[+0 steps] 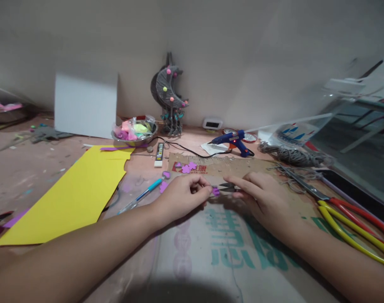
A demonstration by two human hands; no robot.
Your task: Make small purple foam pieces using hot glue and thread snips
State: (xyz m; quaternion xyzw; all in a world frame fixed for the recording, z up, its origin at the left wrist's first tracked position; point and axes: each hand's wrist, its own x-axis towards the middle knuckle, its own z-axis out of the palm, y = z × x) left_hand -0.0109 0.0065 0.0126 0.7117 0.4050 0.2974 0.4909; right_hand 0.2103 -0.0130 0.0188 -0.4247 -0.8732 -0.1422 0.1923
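Observation:
My left hand (190, 194) pinches a small purple flower cutout (215, 192) between thumb and fingers. From the right, my right hand (263, 198) is closed on small scissors (226, 187), their dark blades parted beside the cutout. Whether the blades touch it I cannot tell. Several more purple flower cutouts (186, 168) lie on the cardboard just beyond my left hand. A blue pen (144, 193) rests to the left of that hand, with purple pieces by its tip. The scissors' handles are mostly hidden by my right hand.
Yellow sheet (68, 198) on the left; large scissors (329, 202) with red and yellow handles and a phone (353, 189) on the right. Behind are a blue glue gun (233, 140), grey yarn (293, 155), a metal bowl (149, 135) and a moon ornament (165, 86). Printed cardboard (192, 256) lies underneath.

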